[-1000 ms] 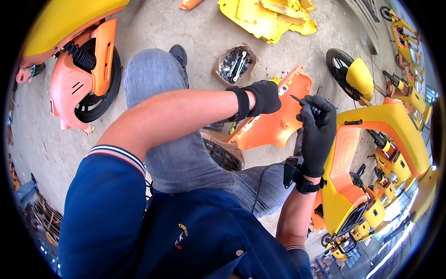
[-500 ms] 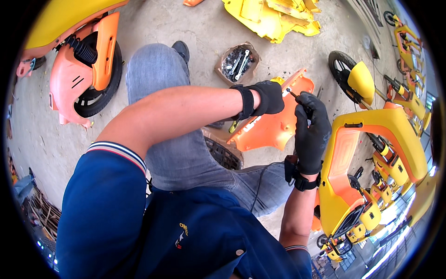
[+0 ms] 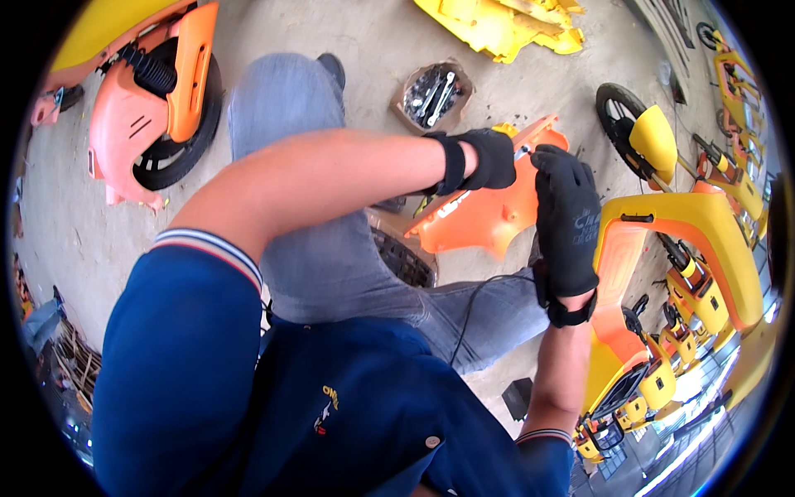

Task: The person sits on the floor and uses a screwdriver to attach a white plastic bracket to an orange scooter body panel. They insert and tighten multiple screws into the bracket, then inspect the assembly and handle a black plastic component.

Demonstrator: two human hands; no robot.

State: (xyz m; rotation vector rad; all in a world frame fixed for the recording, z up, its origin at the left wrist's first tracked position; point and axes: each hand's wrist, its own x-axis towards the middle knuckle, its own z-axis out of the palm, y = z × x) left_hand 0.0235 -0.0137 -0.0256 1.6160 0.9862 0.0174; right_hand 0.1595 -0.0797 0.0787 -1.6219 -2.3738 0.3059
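A worker's gloved left hand (image 3: 494, 160) clamps an orange panel (image 3: 489, 219) as the right hand (image 3: 570, 219) pinches a mostly hidden slim tool (image 3: 524, 151) close by.

Yellow panels (image 3: 497, 29) lie on the floor (image 3: 331, 25), scooters (image 3: 705, 305) at right.

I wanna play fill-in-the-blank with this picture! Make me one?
1. The gloves on the left hand and right hand are ____.
2. The panel by both hands is ____.
3. Of those hands, the ____ one is nearer the box of tools.

Missing words: black; orange; left.
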